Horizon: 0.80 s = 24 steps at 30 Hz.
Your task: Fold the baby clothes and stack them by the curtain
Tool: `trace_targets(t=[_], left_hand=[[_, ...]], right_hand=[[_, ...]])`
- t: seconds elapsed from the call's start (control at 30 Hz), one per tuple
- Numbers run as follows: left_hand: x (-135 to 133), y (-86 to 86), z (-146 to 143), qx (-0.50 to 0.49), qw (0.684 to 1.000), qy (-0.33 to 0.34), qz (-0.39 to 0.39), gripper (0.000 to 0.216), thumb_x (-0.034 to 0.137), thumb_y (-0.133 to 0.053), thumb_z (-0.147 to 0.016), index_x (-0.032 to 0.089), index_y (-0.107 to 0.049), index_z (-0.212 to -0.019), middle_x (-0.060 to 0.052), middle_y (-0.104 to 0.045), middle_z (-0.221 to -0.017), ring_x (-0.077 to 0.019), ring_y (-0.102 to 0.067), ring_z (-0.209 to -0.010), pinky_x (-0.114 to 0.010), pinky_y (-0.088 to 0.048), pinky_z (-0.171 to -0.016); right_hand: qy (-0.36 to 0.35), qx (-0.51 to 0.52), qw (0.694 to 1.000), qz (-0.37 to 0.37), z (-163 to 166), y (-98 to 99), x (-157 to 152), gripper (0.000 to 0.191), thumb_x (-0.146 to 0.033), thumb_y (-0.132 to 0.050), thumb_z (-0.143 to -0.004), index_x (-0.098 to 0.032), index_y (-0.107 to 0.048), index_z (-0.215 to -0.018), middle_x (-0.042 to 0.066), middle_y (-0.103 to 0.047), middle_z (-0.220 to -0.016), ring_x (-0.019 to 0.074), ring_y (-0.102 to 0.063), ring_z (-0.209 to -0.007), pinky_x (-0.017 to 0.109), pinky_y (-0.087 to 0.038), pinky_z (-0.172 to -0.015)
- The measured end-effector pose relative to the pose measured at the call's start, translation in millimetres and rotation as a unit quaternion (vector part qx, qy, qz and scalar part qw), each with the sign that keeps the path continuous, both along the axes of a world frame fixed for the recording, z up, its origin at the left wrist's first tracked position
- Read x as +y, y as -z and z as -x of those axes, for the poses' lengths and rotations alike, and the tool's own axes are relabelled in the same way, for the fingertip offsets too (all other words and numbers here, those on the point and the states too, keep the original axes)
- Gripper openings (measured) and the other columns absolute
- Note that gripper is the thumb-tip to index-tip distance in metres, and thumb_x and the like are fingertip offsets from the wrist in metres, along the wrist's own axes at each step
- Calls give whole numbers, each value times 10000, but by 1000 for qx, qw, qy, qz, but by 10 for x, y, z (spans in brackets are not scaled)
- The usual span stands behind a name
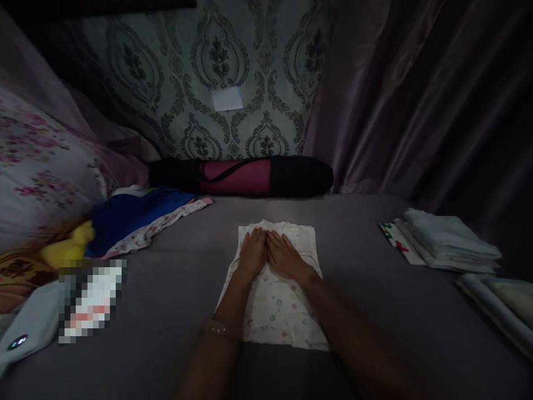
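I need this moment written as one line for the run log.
left hand: flat on white printed cloth | right hand: flat on same cloth, beside left | cloth: spread on grey bed

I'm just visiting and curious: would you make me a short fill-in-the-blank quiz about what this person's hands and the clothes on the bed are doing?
1. Both hands, the left hand and the right hand, lie flat on a pale printed ____.
2. That garment lies on a ____ bedsheet.
3. The stack of folded white cloths sits to the person's ____.
4. The rolled bag against the wall has a ____ middle section.

Missing words: garment; grey; right; pink
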<state>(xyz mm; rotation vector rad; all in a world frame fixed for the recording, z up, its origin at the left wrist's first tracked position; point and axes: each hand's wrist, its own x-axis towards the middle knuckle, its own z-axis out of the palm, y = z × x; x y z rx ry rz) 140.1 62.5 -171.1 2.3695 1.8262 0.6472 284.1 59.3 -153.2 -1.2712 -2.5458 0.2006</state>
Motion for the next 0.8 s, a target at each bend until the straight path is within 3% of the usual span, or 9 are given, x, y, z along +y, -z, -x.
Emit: trace_targets(t=[0.2, 0.5, 0.8], left_hand=[[7, 80, 23, 6, 998, -51, 41, 478, 203, -288, -925, 70, -427, -1363, -184, -398, -1455, -269, -305, -1384, -458, -217, -1128], [-17, 55, -24, 49, 986, -158, 22, 604, 405, -266, -942, 19, -389, -1391, -237, -344, -1470, -341, -282, -1382, -509, -224, -1106], [26, -13, 179, 86, 989, -124, 11, 633, 503, -359, -897, 65, -446, -1347, -222, -468, -1378, -359, -425, -1254, -478, -337, -1018]], right_hand=[[19, -18, 1000, 1, 8, 54, -51, 533, -308, -256, -959, -97, -347, -1440, 100, -303, -1514, 209, -222, -1411, 402, -114, -1156], [180, -28, 983, 10, -149, 111, -69, 626, -417, -248, -967, -4, -322, -1431, 199, -260, -1510, 285, -189, -1416, 463, -82, -1143], [211, -32, 977, 8, -266, 69, -114, 569, -333, -262, -954, -26, -351, -1425, 178, -283, -1507, 274, -225, -1407, 438, -144, -1139]])
